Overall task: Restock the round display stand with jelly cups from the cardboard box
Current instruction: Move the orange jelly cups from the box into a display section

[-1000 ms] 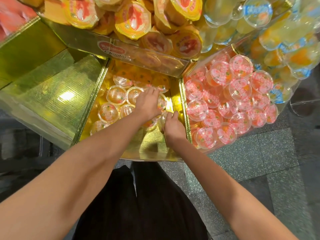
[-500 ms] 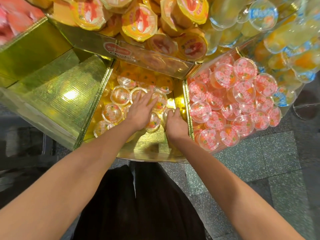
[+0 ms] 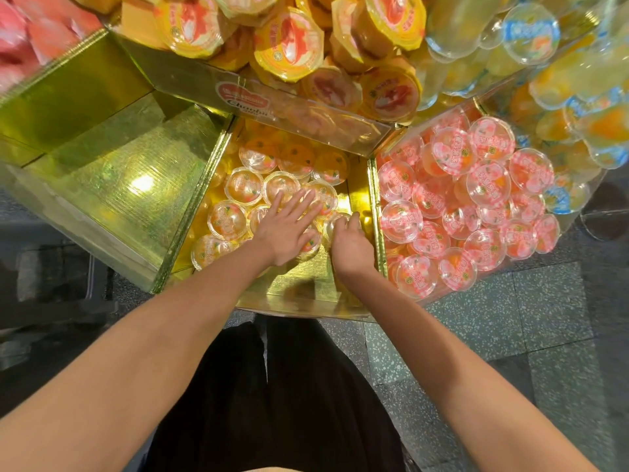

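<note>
Speckled grey floor tiles (image 3: 531,321) lie below a round stand (image 3: 102,185) of glossy gold-foil wedge bins, where the middle bin (image 3: 299,284) holds clear round orange cups (image 3: 227,220) on its ribbed foil floor, and the bin to the right is heaped with pink-lidded cups (image 3: 490,183). The left hand (image 3: 287,229) lies flat with fingers spread straight, pressing on the orange cups. The right hand (image 3: 352,245) sits near the gold divider, its fingers curled round the rim of one clear cup (image 3: 335,221).
</note>
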### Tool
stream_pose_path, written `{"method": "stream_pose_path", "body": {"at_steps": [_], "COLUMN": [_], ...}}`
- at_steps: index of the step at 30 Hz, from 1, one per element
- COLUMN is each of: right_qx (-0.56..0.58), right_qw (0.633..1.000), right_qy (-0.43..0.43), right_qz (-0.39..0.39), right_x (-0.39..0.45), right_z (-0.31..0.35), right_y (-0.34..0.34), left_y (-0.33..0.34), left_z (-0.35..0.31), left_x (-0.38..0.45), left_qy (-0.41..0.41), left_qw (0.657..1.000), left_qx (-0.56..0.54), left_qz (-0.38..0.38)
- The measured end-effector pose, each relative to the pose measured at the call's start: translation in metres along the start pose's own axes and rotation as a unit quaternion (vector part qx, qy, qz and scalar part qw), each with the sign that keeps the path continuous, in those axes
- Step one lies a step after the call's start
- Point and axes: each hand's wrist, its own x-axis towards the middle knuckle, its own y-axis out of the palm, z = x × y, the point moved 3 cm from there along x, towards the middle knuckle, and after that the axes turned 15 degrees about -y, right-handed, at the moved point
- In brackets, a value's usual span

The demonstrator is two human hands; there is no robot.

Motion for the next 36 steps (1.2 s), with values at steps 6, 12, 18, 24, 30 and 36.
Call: {"method": "stream_pose_path", "body": {"at_steps": [6, 12, 18, 24, 30, 36], "right_qx": [-0.004, -0.041, -0.053, -0.08, -0.13, -0.165], "right_qw": [0.999, 0.997, 0.98, 0.943, 0.883, 0.838], "right_qy": [0.014, -0.065, -0.188, -0.319, -0.451, -0.514], "right_qz": [0.05, 0.007, -0.037, -0.048, 0.003, 0.077], "right_x": [-0.002, 0.009, 0.02, 0.005, -0.045, -0.09], "right_z": [0.009, 0.061, 0.175, 0.336, 0.504, 0.622], "right_y": [-0.025, -0.083, -0.121, -0.116, -0.077, -0.01], "left_y": [-0.028, -0.068, -0.073, -0.047, 0.02, 0.109], "left_z": [0.011, 0.076, 0.188, 0.279, 0.343, 0.37], "left_x": [-0.002, -0.045, -0.134, -0.268, -0.415, -0.525], "left_qy": [-0.009, -0.144, -0.215, -0.304, -0.416, -0.522], "left_qw": [0.998, 0.957, 0.936, 0.89, 0.802, 0.672], "left_qx": [-0.059, -0.253, -0.274, -0.337, -0.426, -0.512], "left_qz": [0.031, 0.02, 0.041, 0.024, -0.049, -0.115]}}
